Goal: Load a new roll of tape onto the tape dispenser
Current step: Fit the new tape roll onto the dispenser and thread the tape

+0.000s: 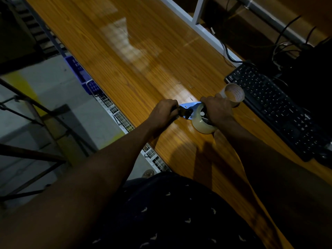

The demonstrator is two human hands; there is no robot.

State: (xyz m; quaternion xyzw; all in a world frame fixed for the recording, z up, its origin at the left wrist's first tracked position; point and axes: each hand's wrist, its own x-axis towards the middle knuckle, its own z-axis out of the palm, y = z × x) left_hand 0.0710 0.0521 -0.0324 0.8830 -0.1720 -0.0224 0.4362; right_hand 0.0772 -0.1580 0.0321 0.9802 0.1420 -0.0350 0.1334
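Observation:
A blue hand-held tape dispenser [188, 108] lies on the wooden table [136, 56] near its front edge. My left hand [164, 112] is closed around the dispenser's dark handle. A clear roll of tape [202, 123] sits on the dispenser's spindle, and my right hand [218, 109] grips it from above. Just behind my right hand stands an empty cardboard tape core [233, 94], touching or nearly touching my fingers.
A black keyboard [274, 106] lies along the table's right side, with cables and a dark object behind it. A white frame rail [195, 24] runs along the table's far edge. Wire racks and blue crates [86, 78] sit below the left edge.

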